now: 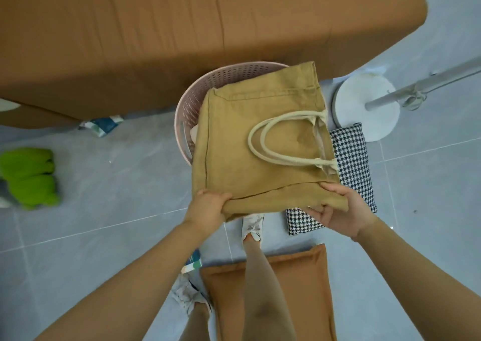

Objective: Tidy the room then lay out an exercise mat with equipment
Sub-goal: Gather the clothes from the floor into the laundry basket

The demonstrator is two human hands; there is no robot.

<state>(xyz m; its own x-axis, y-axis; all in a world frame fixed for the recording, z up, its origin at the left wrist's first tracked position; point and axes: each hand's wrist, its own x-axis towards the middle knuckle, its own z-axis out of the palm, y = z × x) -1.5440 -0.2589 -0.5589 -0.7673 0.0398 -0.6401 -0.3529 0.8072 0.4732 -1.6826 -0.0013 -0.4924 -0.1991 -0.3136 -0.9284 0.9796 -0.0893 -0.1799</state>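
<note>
A tan canvas tote bag (250, 142) with cream rope handles (283, 137) is held flat in the air over a pink perforated laundry basket (208, 85). My left hand (208, 210) grips the bag's near left corner. My right hand (343, 210) grips the near right corner, fingers curled under the fabric. Most of the basket's inside is hidden by the bag.
A bed with a brown cover (182, 23) fills the back. On the grey tile floor lie a houndstooth cushion (354, 163), a brown pillow (299, 283) under my legs, a green plush toy (31, 176), and a patterned cloth (101, 126). A white round stand base (364, 106) stands right.
</note>
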